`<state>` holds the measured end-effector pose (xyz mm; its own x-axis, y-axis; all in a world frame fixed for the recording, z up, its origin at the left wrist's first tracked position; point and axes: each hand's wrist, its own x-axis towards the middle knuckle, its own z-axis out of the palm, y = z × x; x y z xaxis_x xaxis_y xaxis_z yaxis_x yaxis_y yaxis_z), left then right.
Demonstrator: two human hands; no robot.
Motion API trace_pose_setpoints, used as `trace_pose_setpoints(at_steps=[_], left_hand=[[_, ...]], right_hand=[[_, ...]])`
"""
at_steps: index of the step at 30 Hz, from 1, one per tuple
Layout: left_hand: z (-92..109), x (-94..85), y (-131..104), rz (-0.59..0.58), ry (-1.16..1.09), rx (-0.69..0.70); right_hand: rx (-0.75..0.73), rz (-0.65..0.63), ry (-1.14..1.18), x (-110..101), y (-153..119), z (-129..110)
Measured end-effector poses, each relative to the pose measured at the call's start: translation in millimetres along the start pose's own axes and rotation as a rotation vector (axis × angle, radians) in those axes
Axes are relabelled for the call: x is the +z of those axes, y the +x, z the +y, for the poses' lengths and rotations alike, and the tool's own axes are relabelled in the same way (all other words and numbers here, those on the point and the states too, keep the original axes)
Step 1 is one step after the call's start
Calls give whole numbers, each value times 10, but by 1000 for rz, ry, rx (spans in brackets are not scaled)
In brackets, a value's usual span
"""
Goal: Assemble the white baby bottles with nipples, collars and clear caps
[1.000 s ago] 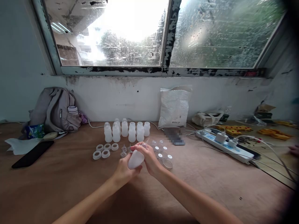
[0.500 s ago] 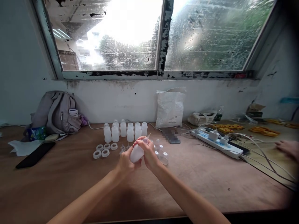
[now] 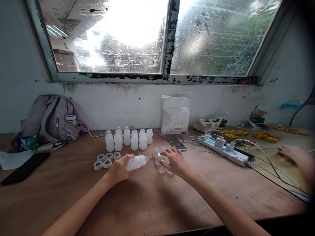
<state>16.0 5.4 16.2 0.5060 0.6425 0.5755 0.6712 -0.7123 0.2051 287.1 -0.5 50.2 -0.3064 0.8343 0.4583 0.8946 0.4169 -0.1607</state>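
My left hand point(image 3: 121, 168) grips a frosted white bottle point(image 3: 135, 163), tilted with its clear tip pointing right. My right hand point(image 3: 175, 161) is apart from the bottle, its fingers spread and curved over clear round pieces point(image 3: 161, 168) on the table; whether it touches one is hard to tell. Several white rings point(image 3: 107, 163) lie left of my left hand. Behind them stand several frosted bottles point(image 3: 134, 140), some with clear tops. Small clear parts behind the held bottle are mostly hidden.
Across the wooden table point(image 3: 137, 203) are a phone point(image 3: 177, 143), a white pouch point(image 3: 175, 113) and a power strip point(image 3: 222, 150) with cables. A grey backpack point(image 3: 50, 119) and a black flat item point(image 3: 24, 168) are at left. Another person's hand point(image 3: 290, 153) rests near yellow parts at right.
My right hand has let go of the bottle and moved right over the clear pieces. My left hand has moved left with the bottle, now tilted more sideways. The view has shifted slightly.
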Motion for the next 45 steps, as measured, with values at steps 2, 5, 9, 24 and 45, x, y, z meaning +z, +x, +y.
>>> trace_pose_setpoints(at_steps=[2, 5, 9, 24, 45], left_hand=[[-41, 47, -42, 11, 12, 31], [-98, 83, -99, 18, 15, 103], [-157, 41, -135, 90, -18, 40], [-251, -71, -136, 66, -41, -92], [-227, -56, -152, 14, 35, -2]], right_hand=[[-13, -79, -81, 53, -44, 42], [-20, -203, -35, 109, -59, 49], [-32, -189, 278, 78, 27, -29], [-41, 212, 878, 540, 113, -252], [-7, 170, 1045, 425, 48, -202]])
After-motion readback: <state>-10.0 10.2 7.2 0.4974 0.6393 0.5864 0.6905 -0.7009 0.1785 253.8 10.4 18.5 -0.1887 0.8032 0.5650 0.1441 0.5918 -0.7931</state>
